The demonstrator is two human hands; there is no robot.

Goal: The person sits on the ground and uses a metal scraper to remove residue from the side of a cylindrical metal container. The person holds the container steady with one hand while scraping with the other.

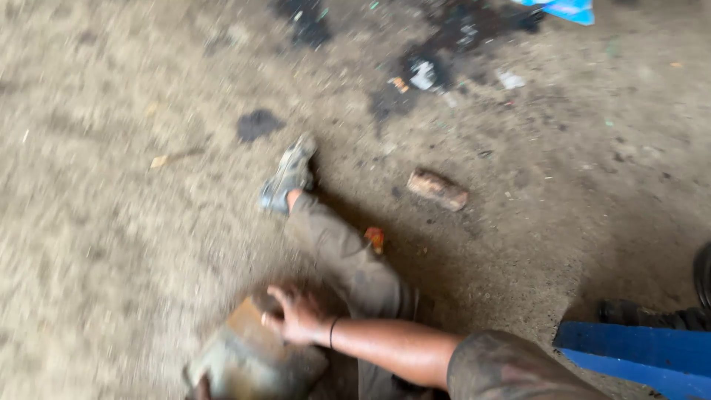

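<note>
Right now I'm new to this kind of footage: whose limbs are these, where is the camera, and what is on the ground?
The single view comes from a camera on the person's head, looking down, and it is blurred by motion. The one hand in view, which side I cannot tell, rests on a worn metal part. Their leg stretches out to a grey shoe. On the dirt floor lie a brownish cylindrical piece, dark oily stains and small litter. A blue bar sits at lower right.
</note>
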